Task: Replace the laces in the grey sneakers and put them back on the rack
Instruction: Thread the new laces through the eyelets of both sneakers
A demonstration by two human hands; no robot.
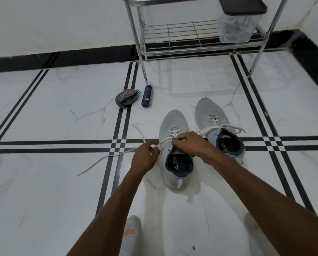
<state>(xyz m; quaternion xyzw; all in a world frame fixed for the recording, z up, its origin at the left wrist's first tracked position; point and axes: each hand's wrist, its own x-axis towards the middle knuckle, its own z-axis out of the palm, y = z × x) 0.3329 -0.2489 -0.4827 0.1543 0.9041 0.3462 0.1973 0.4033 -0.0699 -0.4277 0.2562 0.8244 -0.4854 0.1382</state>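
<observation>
Two grey sneakers stand side by side on the tiled floor, toes pointing away from me. The left sneaker (174, 124) has a white lace (106, 158) partly threaded, with two loose ends trailing left across the floor. My left hand (145, 157) pinches the lace just left of the sneaker's eyelets. My right hand (189, 145) pinches the lace at the upper eyelets over the tongue. The right sneaker (212, 111) is laced with a white lace tied in a bow (222, 128). The metal rack (173, 50) stands beyond them against the wall.
A clear plastic box with a black lid (237, 24) sits on the rack's lower shelf. A dark shoe-polish sponge case (126, 98) and a dark blue spray can (147, 96) lie on the floor by the rack's left leg. My socked feet (133, 235) show at the bottom.
</observation>
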